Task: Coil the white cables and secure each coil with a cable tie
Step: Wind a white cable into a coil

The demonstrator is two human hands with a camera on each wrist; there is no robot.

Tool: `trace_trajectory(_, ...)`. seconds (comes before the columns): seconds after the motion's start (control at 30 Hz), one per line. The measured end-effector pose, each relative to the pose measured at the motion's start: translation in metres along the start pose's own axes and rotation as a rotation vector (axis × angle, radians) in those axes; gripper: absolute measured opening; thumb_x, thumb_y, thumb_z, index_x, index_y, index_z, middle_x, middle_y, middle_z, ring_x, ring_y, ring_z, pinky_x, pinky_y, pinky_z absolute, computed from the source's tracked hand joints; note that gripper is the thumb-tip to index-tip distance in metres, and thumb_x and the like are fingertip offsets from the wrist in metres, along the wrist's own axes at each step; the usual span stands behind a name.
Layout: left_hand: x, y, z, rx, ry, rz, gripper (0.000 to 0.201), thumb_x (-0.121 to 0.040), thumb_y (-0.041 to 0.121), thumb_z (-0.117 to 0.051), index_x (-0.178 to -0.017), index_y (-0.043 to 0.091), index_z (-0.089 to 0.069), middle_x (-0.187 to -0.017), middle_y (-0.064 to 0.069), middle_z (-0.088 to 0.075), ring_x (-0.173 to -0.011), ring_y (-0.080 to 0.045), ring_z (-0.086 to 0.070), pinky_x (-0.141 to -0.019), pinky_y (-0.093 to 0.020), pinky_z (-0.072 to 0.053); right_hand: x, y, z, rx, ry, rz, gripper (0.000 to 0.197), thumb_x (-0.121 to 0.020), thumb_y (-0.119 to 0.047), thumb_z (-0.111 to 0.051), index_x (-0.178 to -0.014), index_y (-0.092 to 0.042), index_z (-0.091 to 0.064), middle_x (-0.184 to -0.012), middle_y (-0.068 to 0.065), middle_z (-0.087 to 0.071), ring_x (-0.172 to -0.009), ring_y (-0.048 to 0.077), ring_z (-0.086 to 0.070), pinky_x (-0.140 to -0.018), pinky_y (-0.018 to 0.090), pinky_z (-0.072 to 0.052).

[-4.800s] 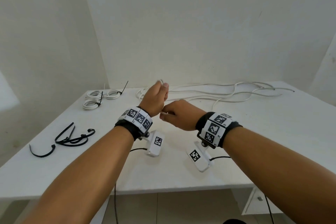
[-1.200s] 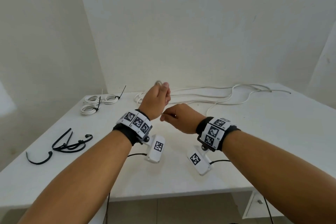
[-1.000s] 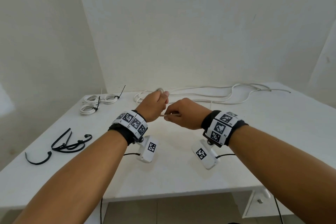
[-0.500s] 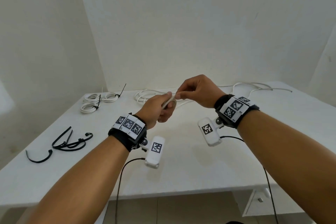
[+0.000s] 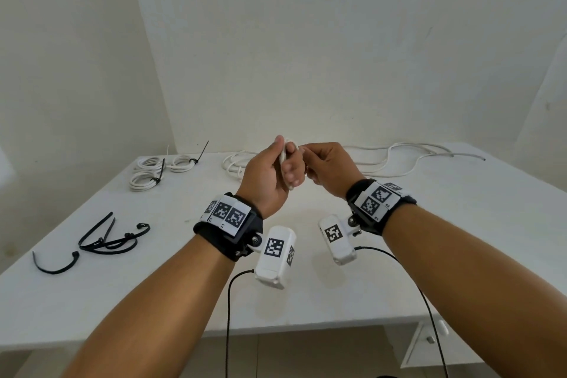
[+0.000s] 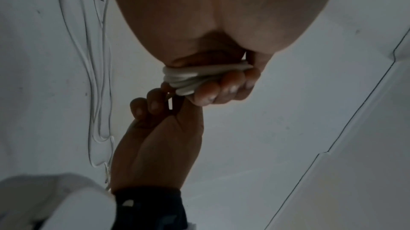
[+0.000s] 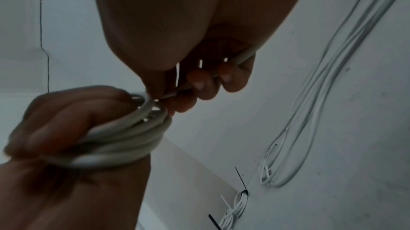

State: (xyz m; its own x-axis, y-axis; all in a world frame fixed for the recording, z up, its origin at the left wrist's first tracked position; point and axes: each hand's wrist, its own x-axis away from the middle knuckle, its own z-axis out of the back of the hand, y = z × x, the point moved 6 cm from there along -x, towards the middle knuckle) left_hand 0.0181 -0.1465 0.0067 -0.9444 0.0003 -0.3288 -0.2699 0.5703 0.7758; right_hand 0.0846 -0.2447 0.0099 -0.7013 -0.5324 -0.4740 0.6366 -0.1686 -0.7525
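Observation:
My left hand (image 5: 276, 172) is raised above the table and grips a small coil of white cable (image 5: 286, 159), several turns wound round its fingers (image 6: 218, 91). In the right wrist view the coil (image 7: 124, 139) wraps the left hand's fingers. My right hand (image 5: 319, 166) is right beside it and pinches the free strand of the same cable (image 7: 235, 61) between curled fingers. Loose white cables (image 5: 399, 159) lie along the table's back edge. Black cable ties (image 5: 107, 239) lie on the left of the table.
Three tied white coils (image 5: 156, 169) sit at the back left, near the wall. Another loose cable bundle (image 5: 234, 163) lies behind my left hand. The white table (image 5: 306, 301) ends at a front edge below my wrists; a white cabinet (image 5: 426, 344) stands under its right side.
My right hand swung up and over the left hand, then came down beside it with the strand. The left hand turned so its palm faces right.

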Motion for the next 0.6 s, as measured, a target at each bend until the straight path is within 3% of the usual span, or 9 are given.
trace_trajectory(0.1, -0.005, 0.008, 0.0, 0.064, 0.077, -0.1, 0.034, -0.105, 0.028, -0.031, -0.08, 0.011, -0.046, -0.055, 0.001, -0.036, -0.047, -0.013, -0.034, -0.049, -0.025, -0.031, 0.002, -0.006, -0.007, 0.139, -0.034, 0.016, 0.044, -0.104, -0.019, -0.045, -0.063, -0.027, -0.06, -0.046, -0.017, -0.05, -0.044, 0.003, -0.04, -0.051, 0.016, -0.033)
trace_trajectory(0.23, -0.011, 0.016, 0.004, 0.087, 0.202, -0.187, 0.034, -0.107, 0.027, -0.031, -0.081, 0.011, -0.046, -0.056, 0.0, -0.039, -0.046, -0.013, -0.037, -0.049, -0.025, -0.034, -0.002, -0.01, -0.01, 0.271, -0.024, -0.001, 0.042, -0.102, -0.02, -0.044, -0.06, -0.024, -0.049, -0.05, -0.012, -0.049, -0.046, 0.004, -0.04, -0.052, 0.019, -0.032)
trace_trajectory(0.3, -0.016, 0.026, 0.01, 0.119, 0.277, -0.255, 0.034, -0.107, 0.028, -0.032, -0.081, 0.012, -0.047, -0.055, 0.001, -0.041, -0.046, -0.012, -0.038, -0.048, -0.024, -0.035, -0.002, -0.013, -0.013, 0.343, -0.065, -0.002, 0.037, -0.104, -0.025, -0.044, -0.07, -0.027, -0.059, -0.06, -0.011, -0.053, -0.054, 0.008, -0.048, -0.056, 0.025, -0.037)
trace_trajectory(0.37, -0.02, 0.033, 0.017, 0.112, 0.352, -0.315, 0.033, -0.107, 0.027, -0.034, -0.081, 0.013, -0.047, -0.054, 0.002, -0.041, -0.046, -0.012, -0.037, -0.048, -0.024, -0.036, 0.0, -0.014, -0.016, 0.387, -0.085, 0.003, 0.032, -0.105, -0.03, -0.042, -0.094, -0.023, -0.071, -0.069, -0.01, -0.059, -0.062, 0.013, -0.054, -0.062, 0.031, -0.046)
trace_trajectory(0.47, -0.021, 0.039, 0.025, -0.041, 0.442, -0.39, 0.03, -0.106, 0.025, -0.034, -0.081, 0.013, -0.047, -0.054, 0.003, -0.042, -0.047, -0.013, -0.039, -0.05, -0.025, -0.037, 0.003, -0.013, -0.021, 0.452, -0.133, -0.009, 0.035, -0.105, -0.033, -0.04, -0.106, -0.015, -0.07, -0.079, 0.002, -0.066, -0.069, 0.02, -0.058, -0.071, 0.038, -0.051)
trace_trajectory(0.53, -0.022, 0.042, 0.034, -0.123, 0.489, -0.421, 0.029, -0.106, 0.024, -0.034, -0.081, 0.013, -0.045, -0.053, 0.004, -0.042, -0.047, -0.013, -0.04, -0.051, -0.026, -0.037, 0.008, -0.01, -0.028, 0.491, -0.215, -0.017, 0.036, -0.106, -0.033, -0.039, -0.114, -0.015, -0.069, -0.095, 0.003, -0.07, -0.08, 0.02, -0.062, -0.078, 0.036, -0.052)
trace_trajectory(0.6, -0.026, 0.045, 0.044, -0.295, 0.518, -0.434, 0.027, -0.105, 0.024, -0.034, -0.083, 0.011, -0.045, -0.054, 0.004, -0.044, -0.047, -0.013, -0.041, -0.051, -0.027, -0.037, 0.014, -0.006, -0.033, 0.504, -0.29, -0.031, 0.033, -0.106, -0.032, -0.04, -0.123, -0.019, -0.065, -0.102, 0.0, -0.069, -0.083, 0.015, -0.063, -0.076, 0.029, -0.05)
